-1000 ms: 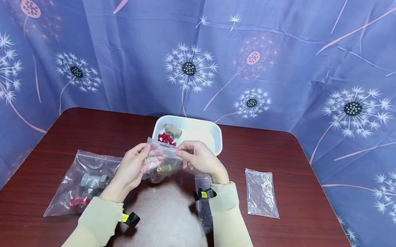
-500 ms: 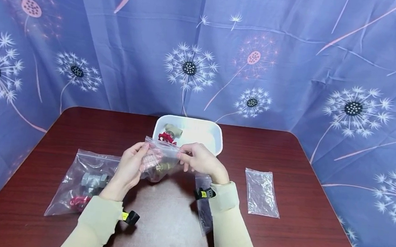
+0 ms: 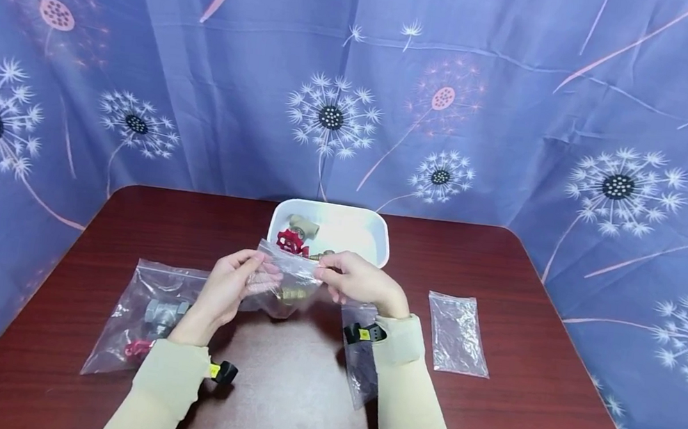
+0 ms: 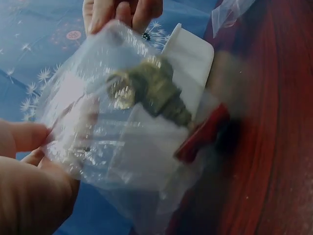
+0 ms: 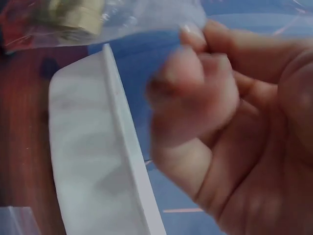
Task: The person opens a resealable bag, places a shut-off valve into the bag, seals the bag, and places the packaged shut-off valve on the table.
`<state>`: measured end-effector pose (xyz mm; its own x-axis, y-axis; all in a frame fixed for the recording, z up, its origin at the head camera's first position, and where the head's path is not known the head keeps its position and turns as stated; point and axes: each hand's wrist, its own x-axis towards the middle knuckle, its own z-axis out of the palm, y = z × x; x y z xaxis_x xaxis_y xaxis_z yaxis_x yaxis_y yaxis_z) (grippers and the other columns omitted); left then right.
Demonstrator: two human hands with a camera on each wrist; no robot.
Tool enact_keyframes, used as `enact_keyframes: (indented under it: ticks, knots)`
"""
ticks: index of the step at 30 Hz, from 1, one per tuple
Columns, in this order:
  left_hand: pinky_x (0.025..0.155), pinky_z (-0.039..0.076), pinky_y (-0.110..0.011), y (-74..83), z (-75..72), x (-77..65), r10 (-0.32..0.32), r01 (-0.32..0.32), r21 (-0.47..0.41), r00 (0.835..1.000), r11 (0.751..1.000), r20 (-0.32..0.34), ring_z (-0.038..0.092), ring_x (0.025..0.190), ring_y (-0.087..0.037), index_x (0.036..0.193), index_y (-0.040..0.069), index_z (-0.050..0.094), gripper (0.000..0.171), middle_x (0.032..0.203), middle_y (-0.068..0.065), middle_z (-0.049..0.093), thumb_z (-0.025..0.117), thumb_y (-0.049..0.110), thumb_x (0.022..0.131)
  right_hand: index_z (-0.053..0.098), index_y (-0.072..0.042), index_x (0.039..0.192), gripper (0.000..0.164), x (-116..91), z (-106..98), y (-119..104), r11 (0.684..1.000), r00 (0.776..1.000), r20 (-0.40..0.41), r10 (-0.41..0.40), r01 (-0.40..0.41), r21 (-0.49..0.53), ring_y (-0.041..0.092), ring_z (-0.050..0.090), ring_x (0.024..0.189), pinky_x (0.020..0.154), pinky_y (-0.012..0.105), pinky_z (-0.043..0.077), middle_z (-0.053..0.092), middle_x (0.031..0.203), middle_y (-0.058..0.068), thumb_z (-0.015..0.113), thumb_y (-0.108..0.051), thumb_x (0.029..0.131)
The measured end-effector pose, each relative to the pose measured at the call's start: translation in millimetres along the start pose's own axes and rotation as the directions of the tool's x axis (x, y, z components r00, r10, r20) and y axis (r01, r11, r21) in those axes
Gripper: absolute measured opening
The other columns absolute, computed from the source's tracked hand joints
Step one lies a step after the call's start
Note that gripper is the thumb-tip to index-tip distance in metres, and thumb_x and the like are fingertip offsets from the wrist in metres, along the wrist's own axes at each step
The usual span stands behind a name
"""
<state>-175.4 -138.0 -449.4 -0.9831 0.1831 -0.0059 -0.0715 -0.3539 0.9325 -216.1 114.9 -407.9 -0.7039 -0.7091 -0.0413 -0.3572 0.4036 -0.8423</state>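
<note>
A clear zip bag (image 3: 288,264) is held up between both hands, just in front of the white tray. Through the plastic show a brass valve (image 4: 146,88) and its red handle (image 4: 203,134), hanging low in the bag. My left hand (image 3: 225,289) pinches the bag's upper left edge between thumb and fingers. At the upper right edge, my right hand (image 3: 362,281) pinches the plastic with thumb and forefinger, its other fingers curled below. In the right wrist view the bag's brass piece (image 5: 80,19) is partly cut off at the top.
The white tray (image 3: 354,233) at the back holds a beige valve with a red handwheel (image 3: 291,241) and a small brass piece (image 3: 322,256). A larger bag (image 3: 134,318) with a grey valve lies left. Flat bags (image 3: 361,366) (image 3: 458,335) lie right.
Both hands and the held bag have shifted slightly right, and the brass valve hangs a little differently in it. A small brass piece in the tray now shows beside the right fingertips.
</note>
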Motion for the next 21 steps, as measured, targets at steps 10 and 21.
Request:
enact_keyframes:
  ticks: [10, 21]
  knots:
    - [0.074, 0.056, -0.038, -1.8, -2.4, 0.0, -0.119, 0.111, 0.056, 0.978, 0.992, 0.172, 0.072, 0.079, -0.024, 0.107, -0.004, 0.052, 0.015, 0.085, -0.013, 0.069, 0.045, 0.009, 0.105, 0.056, -0.006, 0.076, 0.029, -16.3, -13.0, 8.7, 0.978, 0.988, 0.130, 0.089, -0.111, 0.176, 0.036, 0.045, 0.052, 0.047, 0.033, 0.039, 0.052, 0.058, 0.017, 0.051, -0.016, 0.103]
    - [0.070, 0.057, -0.037, 0.7, -0.9, -0.7, -0.078, 0.061, 0.175, 0.993, 0.983, 0.089, 0.071, 0.073, -0.023, 0.107, -0.009, 0.051, 0.022, 0.081, -0.013, 0.068, 0.044, 0.012, 0.105, 0.069, -0.008, 0.096, 0.014, -3.9, -6.1, 3.7, 1.000, 1.000, 0.026, -0.005, 0.006, -0.006, 0.027, 0.059, 0.070, 0.067, 0.035, 0.052, 0.060, 0.076, 0.004, 0.059, -0.019, 0.099]
